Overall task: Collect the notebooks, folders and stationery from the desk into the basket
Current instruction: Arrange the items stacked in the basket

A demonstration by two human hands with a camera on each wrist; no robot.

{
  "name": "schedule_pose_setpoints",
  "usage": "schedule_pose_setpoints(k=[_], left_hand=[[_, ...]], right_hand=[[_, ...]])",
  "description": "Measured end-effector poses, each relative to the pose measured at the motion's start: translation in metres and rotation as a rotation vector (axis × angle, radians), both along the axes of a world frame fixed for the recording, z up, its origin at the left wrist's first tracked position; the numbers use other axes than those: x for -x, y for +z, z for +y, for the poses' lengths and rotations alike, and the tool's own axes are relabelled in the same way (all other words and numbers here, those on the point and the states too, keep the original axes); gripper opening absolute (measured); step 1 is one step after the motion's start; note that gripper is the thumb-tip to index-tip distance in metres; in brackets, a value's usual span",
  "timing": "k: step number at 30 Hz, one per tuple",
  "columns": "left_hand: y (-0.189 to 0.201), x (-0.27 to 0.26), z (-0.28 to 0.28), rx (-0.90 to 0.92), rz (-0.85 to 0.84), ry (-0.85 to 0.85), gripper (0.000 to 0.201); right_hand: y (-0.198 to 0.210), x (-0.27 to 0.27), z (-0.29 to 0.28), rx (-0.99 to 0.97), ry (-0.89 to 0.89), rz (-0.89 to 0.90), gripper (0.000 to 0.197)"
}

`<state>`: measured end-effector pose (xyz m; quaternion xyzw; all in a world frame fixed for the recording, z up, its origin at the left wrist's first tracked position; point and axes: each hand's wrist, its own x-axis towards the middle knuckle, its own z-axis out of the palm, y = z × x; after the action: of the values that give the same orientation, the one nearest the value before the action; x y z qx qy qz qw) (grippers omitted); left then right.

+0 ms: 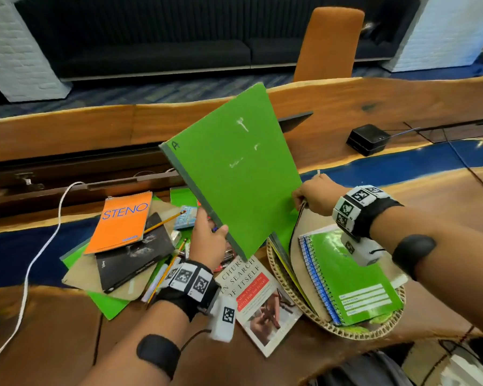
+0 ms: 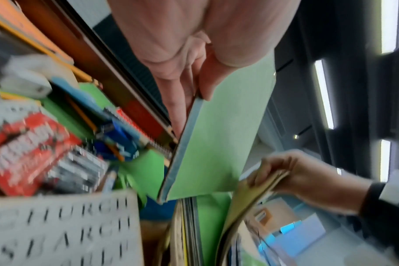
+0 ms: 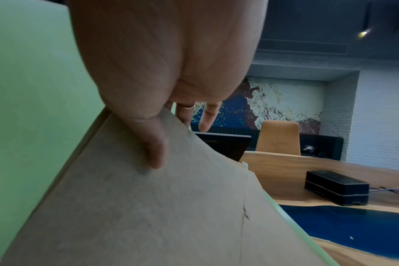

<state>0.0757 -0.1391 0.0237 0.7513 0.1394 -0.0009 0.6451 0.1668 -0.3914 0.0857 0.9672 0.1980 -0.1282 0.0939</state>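
Note:
My left hand (image 1: 211,240) grips a big green folder (image 1: 234,174) by its lower spine corner and holds it tilted in the air just left of the woven basket (image 1: 357,331). The same green folder (image 2: 219,136) fills the left wrist view, pinched by my left hand (image 2: 201,93). My right hand (image 1: 313,195) pinches the top edge of a brown folder (image 1: 304,246) standing in the basket, tipping it back. In the right wrist view that brown folder (image 3: 162,212) lies under my thumb. A green spiral notebook (image 1: 352,277) lies in the basket.
Left on the desk sits a pile: an orange steno pad (image 1: 122,221), a black notebook (image 1: 135,253), green and brown folders, pencils (image 1: 162,222). A paperback book (image 1: 260,299) lies beside the basket. A white cable (image 1: 37,254) and a black box (image 1: 368,139) are also here.

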Motion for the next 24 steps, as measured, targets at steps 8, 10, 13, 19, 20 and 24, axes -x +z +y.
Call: schedule_pose_setpoints(k=[8, 10, 13, 19, 20, 24], left_hand=[[-0.027, -0.013, -0.073, 0.001, 0.174, -0.133, 0.065], [-0.031, -0.017, -0.087, 0.005, 0.195, -0.138, 0.060], [-0.038, -0.018, -0.105, 0.030, 0.237, -0.165, 0.066], [-0.059, -0.015, -0.126, 0.082, 0.321, -0.204, 0.061], [-0.063, -0.014, -0.127, 0.068, 0.350, -0.220, 0.065], [-0.075, -0.001, -0.132, 0.064, 0.473, -0.344, 0.069]], right_hand=[[0.000, 0.012, -0.029, -0.243, 0.013, -0.073, 0.020], [0.004, 0.014, -0.034, -0.258, 0.016, -0.069, 0.014], [0.009, 0.020, -0.036, -0.295, 0.004, -0.055, 0.013], [0.011, 0.027, -0.037, -0.418, -0.041, -0.028, 0.015], [0.010, 0.027, -0.036, -0.422, -0.042, -0.030, 0.014], [0.005, 0.025, -0.032, -0.432, -0.030, -0.040, 0.014]])
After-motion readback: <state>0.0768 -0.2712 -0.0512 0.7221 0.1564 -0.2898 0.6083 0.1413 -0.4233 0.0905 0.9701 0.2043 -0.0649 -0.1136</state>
